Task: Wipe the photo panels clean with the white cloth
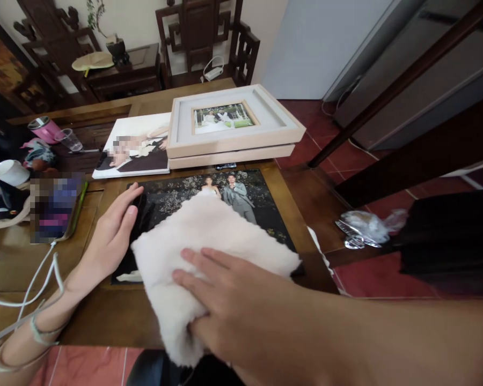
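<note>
A white cloth (213,222) is being pressed onto a dark photo panel (263,206), which is lying flat on the wooden table (108,321); the panel's middle and most of its near part are being covered by the cloth. On top of the cloth, the right hand (241,295) is being held palm down, over the near part of the panel, with its fingers slightly parted and stretched forward. Its thumb is being partly hidden by a fold, so whether the cloth is being pinched there cannot be told. At the panel's left edge, the left hand (112,230) is being rested with its fingers extended close together and its thumb slightly apart; nothing is being gripped by it. Just beyond the panel, two stacked picture frames (233,142) are being supported by the table, and a canvas print (145,153) is lying beside them. To the left of the panel, past the left hand, a phone (56,209) is being shown partly blurred, with a white cable (44,273) trailing from it.
</note>
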The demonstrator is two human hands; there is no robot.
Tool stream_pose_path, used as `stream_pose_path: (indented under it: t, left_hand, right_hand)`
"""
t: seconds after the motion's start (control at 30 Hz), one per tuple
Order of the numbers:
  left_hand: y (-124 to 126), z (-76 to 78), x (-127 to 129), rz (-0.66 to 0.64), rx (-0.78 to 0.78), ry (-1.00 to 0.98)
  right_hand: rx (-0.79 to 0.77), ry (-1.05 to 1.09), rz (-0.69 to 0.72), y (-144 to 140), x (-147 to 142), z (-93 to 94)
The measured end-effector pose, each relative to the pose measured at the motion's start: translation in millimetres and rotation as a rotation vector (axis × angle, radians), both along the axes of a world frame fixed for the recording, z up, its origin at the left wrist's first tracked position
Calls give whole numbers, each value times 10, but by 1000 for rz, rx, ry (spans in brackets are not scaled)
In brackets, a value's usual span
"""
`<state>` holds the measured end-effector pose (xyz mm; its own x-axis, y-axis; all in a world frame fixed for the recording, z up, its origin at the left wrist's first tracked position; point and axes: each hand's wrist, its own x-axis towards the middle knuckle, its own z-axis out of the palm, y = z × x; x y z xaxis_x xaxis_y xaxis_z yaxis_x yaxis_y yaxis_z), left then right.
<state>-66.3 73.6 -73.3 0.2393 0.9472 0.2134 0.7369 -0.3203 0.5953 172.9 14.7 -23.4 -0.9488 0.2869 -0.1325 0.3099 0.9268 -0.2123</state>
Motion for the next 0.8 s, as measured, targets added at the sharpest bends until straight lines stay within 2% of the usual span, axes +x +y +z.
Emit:
stream_pose_path:
  t: [0.1, 0.2, 0.27, 0.37, 0.43, 0.53, 0.7, 0.8]
  left_hand:
    - [-8, -26, -10, -57, 13, 159]
    - [-15, -43, -17, -99, 3, 263]
    - [-18, -48, -19, -115, 1, 292]
    - [-18, -54, -17, -117, -1, 319]
    - [-16, -60, -17, -119, -3, 334]
    - [-13, -73, -25, -132, -10, 356]
    - [-7, -98, -53, -149, -23, 381]
    - [-9, -105, -58, -147, -29, 389]
  right_hand:
    - [-17, 5, -160, 51, 148, 26]
    - [30, -14, -338, 164, 321, 13]
    - [107, -21, -435, 238, 436, -23]
    - [276, 7, -508, 295, 564, -128]
    - [360, 16, -509, 276, 593, -213]
    - [405, 11, -486, 150, 554, -310]
    - [258, 142, -370, -173, 418, -301]
    - [210, 171, -348, -223, 366, -242]
